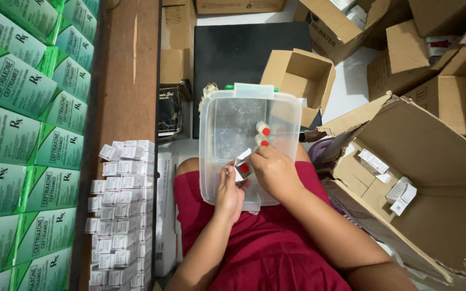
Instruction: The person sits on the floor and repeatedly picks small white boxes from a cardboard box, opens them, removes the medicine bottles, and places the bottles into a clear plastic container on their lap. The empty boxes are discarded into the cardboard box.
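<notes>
I sit with a clear plastic tub [219,116] on my lap. My left hand [229,189] holds a small white carton [242,164] with its flap open, and a red vial cap shows inside it. My right hand [274,170] grips a red-capped vial [261,141] at the carton's mouth. A second red-capped vial [263,129] lies on the bottom of the tub just beyond my fingers.
Stacked small white cartons [118,215] stand at my left beside a wooden shelf post [128,70] and rows of green boxes [17,134]. A big open cardboard box [422,178] with a few white cartons sits at my right. Several more cardboard boxes [300,75] lie behind.
</notes>
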